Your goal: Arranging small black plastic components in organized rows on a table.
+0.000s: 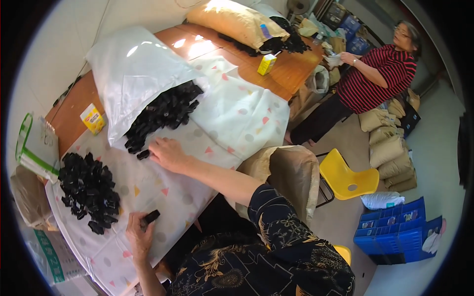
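My left hand (138, 236) is near the front of the cloth-covered table, its fingers closed on a small black plastic part (150, 216). Further up, my right hand (169, 154) has its fingertips curled at another black plastic part (143, 155), by the mouth of a big white plastic sack (136, 64). Out of that sack spills a heap of like black parts (165, 111). A second heap of black parts (89, 190) lies on the patterned tablecloth (163, 197), left of both hands. What these parts are for cannot be made out.
A yellow carton (92, 119) stands left of the sack, another (266, 64) at the far right. Behind lies a tan sack (232, 22) with black parts. An open paper sack (296, 170) and a yellow chair (345, 175) are right. A person in a striped shirt (377, 79) stands beyond.
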### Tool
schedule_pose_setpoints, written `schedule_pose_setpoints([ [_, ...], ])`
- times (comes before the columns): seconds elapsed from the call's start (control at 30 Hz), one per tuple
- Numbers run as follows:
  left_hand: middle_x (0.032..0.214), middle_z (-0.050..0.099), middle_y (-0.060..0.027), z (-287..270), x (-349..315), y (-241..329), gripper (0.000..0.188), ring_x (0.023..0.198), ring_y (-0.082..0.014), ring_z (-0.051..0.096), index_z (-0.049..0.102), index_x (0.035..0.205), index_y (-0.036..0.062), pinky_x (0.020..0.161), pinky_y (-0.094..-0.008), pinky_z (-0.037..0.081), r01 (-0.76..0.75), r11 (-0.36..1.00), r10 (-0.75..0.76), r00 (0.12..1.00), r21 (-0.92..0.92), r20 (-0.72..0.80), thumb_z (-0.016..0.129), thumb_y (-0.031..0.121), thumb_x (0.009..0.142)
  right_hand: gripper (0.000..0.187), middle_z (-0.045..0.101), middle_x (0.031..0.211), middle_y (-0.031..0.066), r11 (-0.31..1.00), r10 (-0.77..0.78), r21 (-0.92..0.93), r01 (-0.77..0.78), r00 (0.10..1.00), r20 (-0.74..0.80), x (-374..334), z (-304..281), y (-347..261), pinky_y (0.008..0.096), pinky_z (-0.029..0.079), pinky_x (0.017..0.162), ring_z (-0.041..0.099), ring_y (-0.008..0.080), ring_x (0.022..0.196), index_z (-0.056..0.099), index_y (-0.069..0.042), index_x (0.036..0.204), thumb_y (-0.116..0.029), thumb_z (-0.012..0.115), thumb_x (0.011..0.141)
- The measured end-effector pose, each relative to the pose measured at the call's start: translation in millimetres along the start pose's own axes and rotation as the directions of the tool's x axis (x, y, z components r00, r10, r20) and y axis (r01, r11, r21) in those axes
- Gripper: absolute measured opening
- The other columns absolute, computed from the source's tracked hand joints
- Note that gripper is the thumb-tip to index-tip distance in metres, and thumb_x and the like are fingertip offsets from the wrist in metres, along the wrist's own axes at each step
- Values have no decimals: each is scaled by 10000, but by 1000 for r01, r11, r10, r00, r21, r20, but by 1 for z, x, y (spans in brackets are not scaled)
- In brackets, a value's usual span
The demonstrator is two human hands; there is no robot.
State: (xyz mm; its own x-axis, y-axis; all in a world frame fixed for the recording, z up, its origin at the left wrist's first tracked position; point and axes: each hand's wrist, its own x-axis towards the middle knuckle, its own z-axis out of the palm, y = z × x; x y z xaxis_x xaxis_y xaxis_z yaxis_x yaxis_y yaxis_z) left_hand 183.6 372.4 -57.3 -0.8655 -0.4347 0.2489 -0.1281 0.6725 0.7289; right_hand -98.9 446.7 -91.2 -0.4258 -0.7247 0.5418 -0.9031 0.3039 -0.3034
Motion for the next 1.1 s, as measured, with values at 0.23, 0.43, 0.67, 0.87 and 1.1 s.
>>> schedule_pose_setpoints([
  [0.23,842,529,-83,0,-3,-9,320,621,-203,498,590,973,41,592,-317,429,17,1000,-17,1000,23,6,686,-40,678,324,515,1052,97,995,-85,49,87,995,-44,14,14,-9,424,510,763,589,286,973,554,-124,1003,-222,758,770],
  [0.43,846,521,-83,2,-6,-12,308,615,-199,490,578,964,35,581,-312,417,26,999,-27,1000,-20,-3,681,-51,687,309,510,1045,97,995,-86,46,88,995,-46,8,37,-8,416,502,788,581,285,967,566,-108,978,-210,759,759],
  [0.67,853,517,-88,0,-4,-11,317,616,-203,495,574,964,28,582,-313,417,-3,1000,4,1000,-14,9,687,-51,678,295,530,1037,103,995,-27,92,33,998,-58,2,41,-15,418,500,811,582,291,964,576,-75,1005,-176,736,779],
  [0.87,915,537,-117,1,0,-3,368,726,-264,565,579,1002,38,656,-353,469,22,1000,-23,998,9,54,706,-35,663,352,539,1052,87,993,-56,93,66,992,-109,-2,30,-23,411,499,829,586,273,985,581,-89,1078,-185,741,780],
  [1.1,997,564,-153,3,-5,-5,415,926,-382,594,599,1059,71,771,-448,493,-117,986,111,992,118,57,732,18,669,323,540,1050,70,994,-68,78,75,994,-83,-3,32,-24,401,502,824,587,266,979,591,-96,1047,-191,741,778],
])
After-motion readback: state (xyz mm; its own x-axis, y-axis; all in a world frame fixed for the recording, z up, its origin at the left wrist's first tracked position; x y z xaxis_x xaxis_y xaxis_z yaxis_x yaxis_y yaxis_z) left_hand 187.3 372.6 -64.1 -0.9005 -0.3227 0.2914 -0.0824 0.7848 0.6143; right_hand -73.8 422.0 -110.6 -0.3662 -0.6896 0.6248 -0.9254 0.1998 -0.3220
